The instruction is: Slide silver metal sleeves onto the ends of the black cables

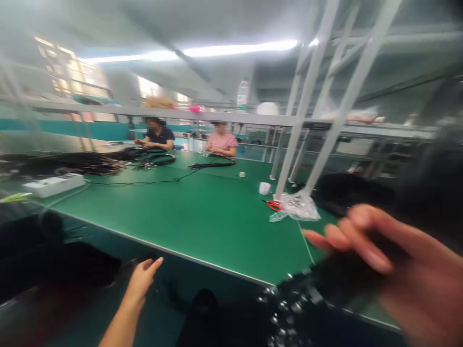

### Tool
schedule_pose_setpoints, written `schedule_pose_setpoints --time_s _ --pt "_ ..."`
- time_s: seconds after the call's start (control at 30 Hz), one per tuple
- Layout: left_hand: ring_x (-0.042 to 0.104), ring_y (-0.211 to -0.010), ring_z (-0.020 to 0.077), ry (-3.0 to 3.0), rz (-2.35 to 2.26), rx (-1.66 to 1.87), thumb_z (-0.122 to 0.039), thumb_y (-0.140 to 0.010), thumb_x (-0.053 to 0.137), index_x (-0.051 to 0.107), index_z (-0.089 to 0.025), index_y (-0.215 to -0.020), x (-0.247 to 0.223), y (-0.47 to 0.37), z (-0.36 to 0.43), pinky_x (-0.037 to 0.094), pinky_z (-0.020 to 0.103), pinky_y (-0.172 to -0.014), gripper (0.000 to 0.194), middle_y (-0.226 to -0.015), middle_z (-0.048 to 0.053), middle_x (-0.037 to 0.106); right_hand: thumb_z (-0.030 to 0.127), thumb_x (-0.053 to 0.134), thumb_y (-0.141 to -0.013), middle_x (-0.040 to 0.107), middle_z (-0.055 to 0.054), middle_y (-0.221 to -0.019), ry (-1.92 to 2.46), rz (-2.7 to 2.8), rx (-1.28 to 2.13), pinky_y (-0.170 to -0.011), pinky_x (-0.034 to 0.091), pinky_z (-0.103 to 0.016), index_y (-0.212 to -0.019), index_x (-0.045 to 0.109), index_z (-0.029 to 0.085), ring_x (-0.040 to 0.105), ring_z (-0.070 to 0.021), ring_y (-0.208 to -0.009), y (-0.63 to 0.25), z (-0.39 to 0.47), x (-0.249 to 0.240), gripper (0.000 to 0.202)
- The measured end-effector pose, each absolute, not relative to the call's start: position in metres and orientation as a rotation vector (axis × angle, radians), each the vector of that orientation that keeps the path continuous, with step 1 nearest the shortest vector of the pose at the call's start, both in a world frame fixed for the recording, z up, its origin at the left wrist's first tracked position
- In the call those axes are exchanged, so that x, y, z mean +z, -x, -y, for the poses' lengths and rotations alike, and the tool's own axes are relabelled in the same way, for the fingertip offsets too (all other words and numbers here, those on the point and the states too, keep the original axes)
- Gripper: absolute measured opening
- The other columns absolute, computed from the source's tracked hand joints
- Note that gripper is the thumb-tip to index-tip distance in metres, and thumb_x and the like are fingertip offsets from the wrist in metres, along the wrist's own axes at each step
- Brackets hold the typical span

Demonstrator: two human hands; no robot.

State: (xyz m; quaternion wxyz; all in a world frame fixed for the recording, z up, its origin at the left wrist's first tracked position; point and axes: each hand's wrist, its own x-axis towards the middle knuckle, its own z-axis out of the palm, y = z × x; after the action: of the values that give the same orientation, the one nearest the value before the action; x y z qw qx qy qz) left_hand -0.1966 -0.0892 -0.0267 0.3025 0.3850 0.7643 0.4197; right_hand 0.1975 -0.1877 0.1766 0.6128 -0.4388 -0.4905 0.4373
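Observation:
At the right, my right hand [401,270] is closed around a bundle of black cables [333,279], blurred by motion. Many shiny metal ends hang from the bundle at the table's near edge. My left hand [141,279] is low at the left, below the edge of the green table [173,212]. Its fingers point forward and look slightly apart, with nothing visible in them. Beyond the cables lie red-handled pliers or cutters [274,206] beside a clear plastic bag [298,205] of small pieces.
A white power strip [54,185] and a heap of black cables [72,163] lie at the left. White posts [292,140] hold a shelf bearing a bottle [242,95]. A white roll [264,188] stands near the posts. Two people [221,140] work across the table.

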Motion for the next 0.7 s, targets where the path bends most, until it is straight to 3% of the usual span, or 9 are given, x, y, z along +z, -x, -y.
schedule_pose_setpoints --time_s 0.1,0.17,0.27,0.37,0.43,0.5,0.6,0.7 --pt "0.058 -0.101 0.0278 -1.171 -1.776 1.235 -0.053 -0.076 0.055 0.057 -0.016 -0.1 0.012 0.175 0.097 0.044 0.041 -0.091 0.045 -0.098 0.009 0.065 0.028 0.047 -0.084 0.04 0.004 -0.047 0.643 1.074 1.329 -0.094 0.046 -0.045 -0.068 0.058 0.021 0.063 -0.0165 -0.073 -0.164 0.175 0.219 0.021" --pt "0.057 -0.106 0.0232 -1.349 -1.492 1.282 -0.058 -0.074 0.054 0.058 -0.022 -0.102 0.056 0.153 0.11 0.04 0.033 -0.096 0.046 -0.105 0.004 0.066 0.027 0.049 -0.084 0.043 0.005 -0.047 0.568 1.124 1.449 -0.092 0.047 -0.046 -0.068 0.057 0.019 0.064 -0.0176 -0.078 -0.147 0.162 0.241 0.02" --pt "0.043 -0.122 0.0264 -1.784 -0.748 1.084 -0.059 -0.072 0.058 0.052 -0.024 -0.118 0.119 0.111 0.13 0.029 0.039 -0.105 0.059 -0.127 0.006 0.054 0.029 0.051 -0.083 0.05 0.005 -0.049 0.505 1.329 1.508 -0.09 0.047 -0.044 -0.071 0.059 0.019 0.065 -0.0185 -0.083 -0.127 0.15 0.268 0.017" --pt "0.056 -0.103 0.0287 -1.713 -0.307 0.692 -0.063 -0.049 0.073 0.054 -0.021 -0.117 0.146 0.073 0.139 0.043 0.04 -0.09 0.082 -0.11 0.008 0.062 0.03 0.053 -0.082 0.056 0.004 -0.055 0.439 1.58 1.535 -0.09 0.046 -0.043 -0.074 0.061 0.019 0.065 -0.019 -0.087 -0.113 0.145 0.294 0.016" --pt "0.06 -0.076 0.0214 -1.658 -0.37 0.698 -0.058 -0.052 0.074 0.062 -0.016 -0.092 0.146 0.06 0.138 0.047 0.033 -0.07 0.059 -0.082 0.004 0.064 0.031 0.054 -0.082 0.061 0.002 -0.065 0.46 1.723 1.506 -0.089 0.046 -0.041 -0.075 0.062 0.017 0.063 -0.0197 -0.09 -0.108 0.14 0.311 0.017" --pt "0.051 -0.062 0.0132 -1.665 -0.597 0.98 -0.049 -0.067 0.068 0.059 -0.016 -0.076 0.143 0.061 0.134 0.042 0.026 -0.061 0.035 -0.066 -0.001 0.055 0.031 0.056 -0.081 0.064 -0.001 -0.073 0.596 1.826 1.339 -0.083 0.049 -0.034 -0.077 0.064 0.015 0.063 -0.0176 -0.084 -0.104 0.133 0.327 0.018" --pt "0.045 -0.063 0.0115 -1.815 -0.955 1.354 -0.039 -0.076 0.062 0.058 -0.019 -0.073 0.148 0.078 0.126 0.037 0.023 -0.06 0.02 -0.067 -0.003 0.049 0.03 0.064 -0.076 0.064 -0.003 -0.074 0.827 1.923 0.989 -0.068 0.049 -0.026 -0.075 0.067 0.012 0.06 -0.0136 -0.07 -0.094 0.125 0.343 0.018" --pt "0.051 -0.077 0.0152 -2.025 -0.853 1.319 -0.041 -0.076 0.059 0.061 -0.02 -0.09 0.168 0.098 0.115 0.041 0.025 -0.067 0.026 -0.087 0.001 0.058 0.03 0.068 -0.073 0.063 -0.003 -0.073 0.838 2.106 0.886 -0.061 0.047 -0.024 -0.075 0.067 0.012 0.058 -0.013 -0.067 -0.073 0.121 0.345 0.018"
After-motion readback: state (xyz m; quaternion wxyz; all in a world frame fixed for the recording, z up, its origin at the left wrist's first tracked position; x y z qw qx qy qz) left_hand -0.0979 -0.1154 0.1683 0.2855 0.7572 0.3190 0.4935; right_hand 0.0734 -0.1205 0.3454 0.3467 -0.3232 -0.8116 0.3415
